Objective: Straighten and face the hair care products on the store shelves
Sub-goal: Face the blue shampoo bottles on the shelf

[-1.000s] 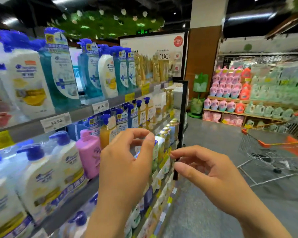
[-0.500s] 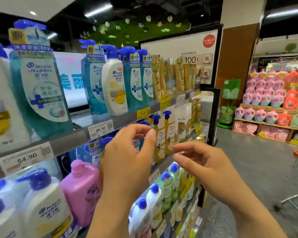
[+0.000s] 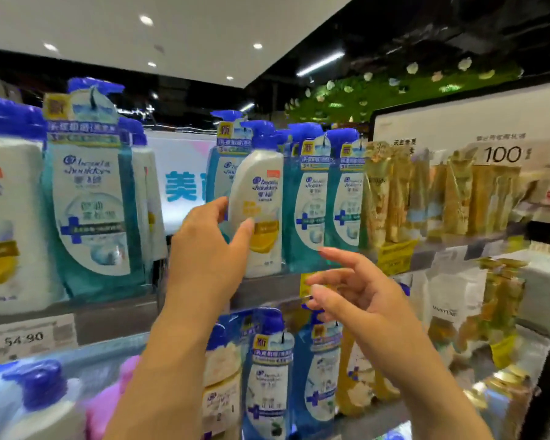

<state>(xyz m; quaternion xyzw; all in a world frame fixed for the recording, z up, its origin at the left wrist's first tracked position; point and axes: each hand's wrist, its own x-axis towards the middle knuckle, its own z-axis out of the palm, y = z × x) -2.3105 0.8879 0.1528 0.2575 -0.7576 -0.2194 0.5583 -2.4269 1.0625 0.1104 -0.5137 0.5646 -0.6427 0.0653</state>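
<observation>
bright ceiling spotlights (image 3: 146, 20); motion blur, wide-angle warping at edges.

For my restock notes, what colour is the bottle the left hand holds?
White bottle, blue pump; head view.

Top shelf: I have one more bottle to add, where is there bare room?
One gap shows, between the big teal bottle and the white bottle the left hand grips. Rightward, teal bottles and gold packs stand packed.

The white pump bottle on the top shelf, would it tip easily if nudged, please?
Probably: the white pump bottle is tall and narrow, already leaning. Its glossy plastic may slip in the left hand.
</observation>
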